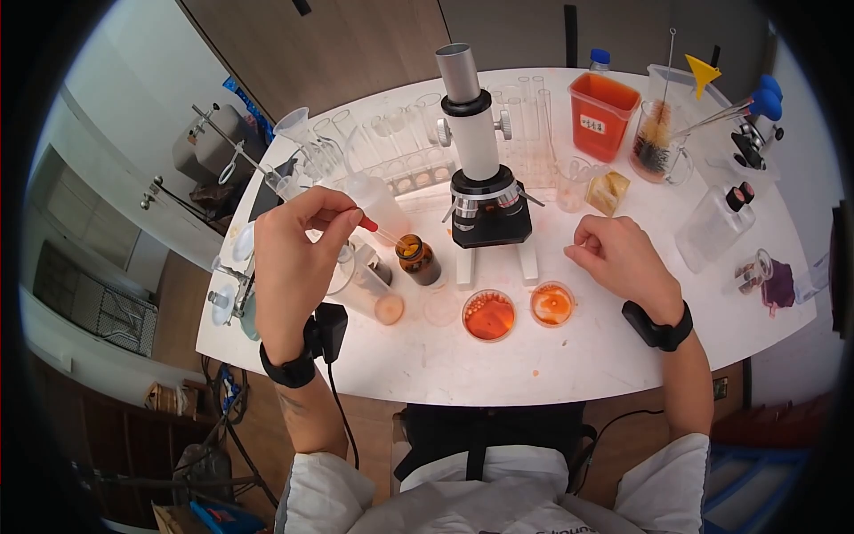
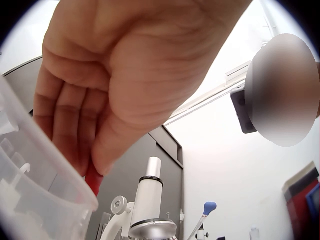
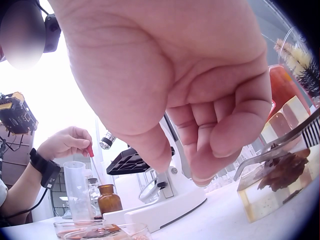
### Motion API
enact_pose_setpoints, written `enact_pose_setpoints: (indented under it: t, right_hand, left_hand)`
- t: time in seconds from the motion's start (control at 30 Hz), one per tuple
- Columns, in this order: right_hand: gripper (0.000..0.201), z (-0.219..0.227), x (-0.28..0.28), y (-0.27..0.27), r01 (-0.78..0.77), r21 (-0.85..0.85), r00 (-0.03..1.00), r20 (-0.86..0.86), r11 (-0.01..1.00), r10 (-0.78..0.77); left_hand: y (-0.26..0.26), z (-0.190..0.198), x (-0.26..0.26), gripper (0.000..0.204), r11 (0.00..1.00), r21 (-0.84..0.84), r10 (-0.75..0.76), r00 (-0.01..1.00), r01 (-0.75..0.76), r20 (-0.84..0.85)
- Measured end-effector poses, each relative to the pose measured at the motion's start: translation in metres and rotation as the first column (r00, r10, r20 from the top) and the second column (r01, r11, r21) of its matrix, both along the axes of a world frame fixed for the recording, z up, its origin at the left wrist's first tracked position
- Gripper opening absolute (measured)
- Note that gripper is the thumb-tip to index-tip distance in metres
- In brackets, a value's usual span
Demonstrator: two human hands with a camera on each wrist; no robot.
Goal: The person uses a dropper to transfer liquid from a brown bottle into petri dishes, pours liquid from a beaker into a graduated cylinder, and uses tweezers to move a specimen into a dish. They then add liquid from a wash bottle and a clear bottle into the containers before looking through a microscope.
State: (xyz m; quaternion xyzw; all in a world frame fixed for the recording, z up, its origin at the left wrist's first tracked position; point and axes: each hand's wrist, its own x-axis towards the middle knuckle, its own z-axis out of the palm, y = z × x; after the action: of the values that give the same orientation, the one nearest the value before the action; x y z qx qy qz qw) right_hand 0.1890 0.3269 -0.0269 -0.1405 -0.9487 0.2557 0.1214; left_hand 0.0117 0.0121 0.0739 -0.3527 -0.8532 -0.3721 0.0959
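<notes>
My left hand point(image 1: 302, 258) pinches the red bulb of a dropper point(image 1: 367, 223) between thumb and fingertips. The dropper's glass tube slants down to the mouth of a brown glass bottle point(image 1: 418, 262), which stands uncapped. In the left wrist view, the red bulb point(image 2: 93, 181) shows below the fingertips. My right hand point(image 1: 618, 262) hovers over the table right of the microscope point(image 1: 476, 142), fingers loosely curled and holding nothing. Two petri dishes with orange contents, a left one point(image 1: 488, 316) and a right one point(image 1: 552, 304), lie between the hands.
A clear plastic cylinder point(image 1: 360, 289) stands close by the left wrist. Behind are racked test tubes point(image 1: 418, 173). At the right are a red-orange container point(image 1: 603, 116), a yellowish block point(image 1: 608, 191), a beaker with brushes point(image 1: 654, 147) and a clear bottle point(image 1: 712, 236).
</notes>
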Motion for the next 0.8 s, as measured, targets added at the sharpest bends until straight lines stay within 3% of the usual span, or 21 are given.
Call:
enact_pose_setpoints:
  t: [0.3,0.5,0.63,0.8]
  right_hand:
    - [0.025,0.001,0.000,-0.001,0.004,0.011,1.000,0.011,1.000,-0.004]
    - [0.024,0.000,0.000,0.000,-0.001,0.009,1.000,-0.009,1.000,0.001]
    - [0.024,0.000,0.000,0.000,0.003,-0.007,1.000,0.007,1.000,-0.003]
    - [0.024,-0.001,0.000,0.001,-0.004,-0.013,1.000,-0.010,1.000,0.004]
  left_hand:
    - [0.002,0.000,0.005,0.010,0.998,-0.050,0.034,0.998,-0.036,-0.044]
    - [0.002,-0.002,0.028,0.013,0.996,0.086,-0.026,0.996,0.033,-0.081]
    - [0.008,-0.010,0.050,0.014,0.980,0.091,-0.175,0.984,0.177,-0.031]
    - [0.026,-0.035,0.059,0.016,0.958,-0.030,-0.285,0.958,0.286,0.027]
